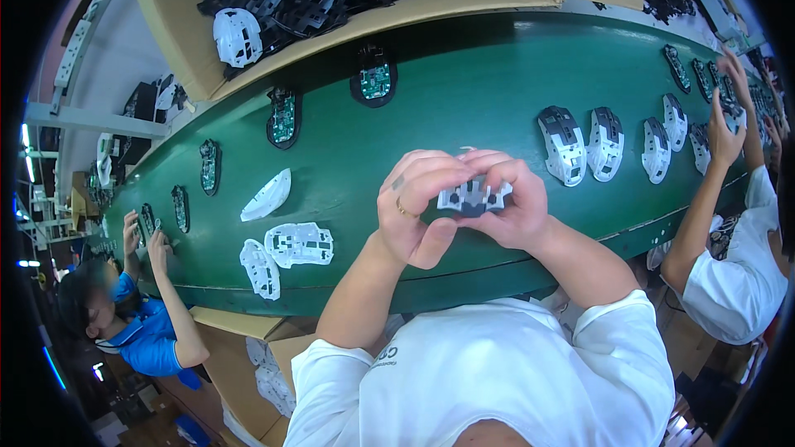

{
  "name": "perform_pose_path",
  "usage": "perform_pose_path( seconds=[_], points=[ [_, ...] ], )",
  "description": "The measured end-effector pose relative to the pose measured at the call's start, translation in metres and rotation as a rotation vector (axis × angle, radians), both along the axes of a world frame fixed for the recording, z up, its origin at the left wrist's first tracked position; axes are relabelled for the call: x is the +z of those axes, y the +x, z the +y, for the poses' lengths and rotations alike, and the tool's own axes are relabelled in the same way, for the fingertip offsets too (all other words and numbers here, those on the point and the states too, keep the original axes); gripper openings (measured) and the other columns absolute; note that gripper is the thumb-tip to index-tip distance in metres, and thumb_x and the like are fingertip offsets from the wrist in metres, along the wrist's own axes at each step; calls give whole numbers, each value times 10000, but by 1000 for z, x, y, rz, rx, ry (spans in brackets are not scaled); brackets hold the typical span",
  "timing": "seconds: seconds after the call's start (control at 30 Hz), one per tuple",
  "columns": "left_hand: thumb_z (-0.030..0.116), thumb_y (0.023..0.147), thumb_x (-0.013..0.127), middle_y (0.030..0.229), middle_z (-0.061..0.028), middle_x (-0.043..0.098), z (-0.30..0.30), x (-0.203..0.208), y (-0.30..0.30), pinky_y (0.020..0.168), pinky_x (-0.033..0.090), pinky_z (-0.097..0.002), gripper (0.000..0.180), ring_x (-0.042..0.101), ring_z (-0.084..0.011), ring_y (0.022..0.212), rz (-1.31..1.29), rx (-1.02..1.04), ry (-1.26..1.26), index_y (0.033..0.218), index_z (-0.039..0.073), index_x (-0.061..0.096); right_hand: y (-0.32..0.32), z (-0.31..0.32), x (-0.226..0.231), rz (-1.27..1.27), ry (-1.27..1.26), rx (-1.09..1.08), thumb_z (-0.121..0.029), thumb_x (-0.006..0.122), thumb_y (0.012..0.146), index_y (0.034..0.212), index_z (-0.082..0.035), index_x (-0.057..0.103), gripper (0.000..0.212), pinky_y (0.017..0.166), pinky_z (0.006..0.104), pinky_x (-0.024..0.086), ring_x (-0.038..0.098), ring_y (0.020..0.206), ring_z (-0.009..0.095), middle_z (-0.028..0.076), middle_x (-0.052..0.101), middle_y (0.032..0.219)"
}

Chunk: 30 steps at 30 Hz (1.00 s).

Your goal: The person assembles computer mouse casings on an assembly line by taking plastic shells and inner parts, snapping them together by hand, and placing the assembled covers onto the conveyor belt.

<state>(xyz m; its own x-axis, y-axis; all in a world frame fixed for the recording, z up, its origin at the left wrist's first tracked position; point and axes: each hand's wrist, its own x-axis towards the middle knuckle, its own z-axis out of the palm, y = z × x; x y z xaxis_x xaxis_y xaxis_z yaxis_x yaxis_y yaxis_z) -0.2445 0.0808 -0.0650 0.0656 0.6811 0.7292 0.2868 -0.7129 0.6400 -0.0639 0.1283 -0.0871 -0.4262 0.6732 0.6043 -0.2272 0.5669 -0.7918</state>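
Note:
Above the near half of the green bench, I hold a mouse shell (474, 198) of white and dark grey plastic between both hands, one end turned toward me. My left hand (410, 209) wraps its left side, with the thumb underneath. On the opposite side, my right hand (522, 209) is closed round it; the fingers hide most of the shell. Left of my hands lie loose white shells: a curved one (267, 197), a wide one with cut-outs (300, 246) and a narrower one (260, 269). To the right are several white-and-grey mouse shells (564, 147).
A cardboard box (414, 4) of black plastic parts stands along the far side, a white shell (238, 36) on top. Mouse bases with green circuit boards (375, 80) lie along the green bench (472, 74). Co-workers sit at left (149, 327) and right (725, 273). Another box (236, 343) holds white parts.

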Motion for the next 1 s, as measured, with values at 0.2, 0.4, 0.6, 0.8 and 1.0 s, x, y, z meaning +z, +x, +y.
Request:
perform_pose_path(
  seconds=[0.2,0.4,0.6,0.8,1.0],
  points=[
    [318,1013,543,1009,-175,698,-2,-3,5,784,548,-437,352,684,-329,852,-57,58,135,1089,-7,656,-2,-2,2,-20,155,-28,-165,909,759,977,-55,523,457,1023,544,527,687,1097,375,177,701,1120],
    [309,1018,527,1004,-186,692,-2,-4,3,774,556,-435,351,679,-325,842,-65,67,184,1103,-7,654,-6,-4,10,-19,206,-48,-179,905,766,1012,-41,540,462,1018,526,530,686,1090,366,183,695,1120],
    [299,957,625,1026,-192,657,-15,-5,1,660,558,-352,303,663,-280,812,-26,244,34,989,8,702,2,-7,-2,-7,-99,125,-302,674,992,1132,-9,568,342,811,360,548,684,897,274,153,685,1034],
    [191,868,709,1104,-225,632,-14,-1,7,780,555,-365,250,653,-304,920,58,382,-159,982,-28,672,2,-3,26,-243,-376,-41,-247,596,1032,1177,-14,597,275,710,349,535,691,809,274,148,686,972],
    [25,861,684,1306,-208,547,-3,4,-7,963,485,-380,310,601,-289,1116,-63,584,-287,1156,-21,603,14,23,34,-760,143,-460,-231,739,892,1059,-23,674,275,848,455,556,669,991,364,178,677,1120]
  ],
)
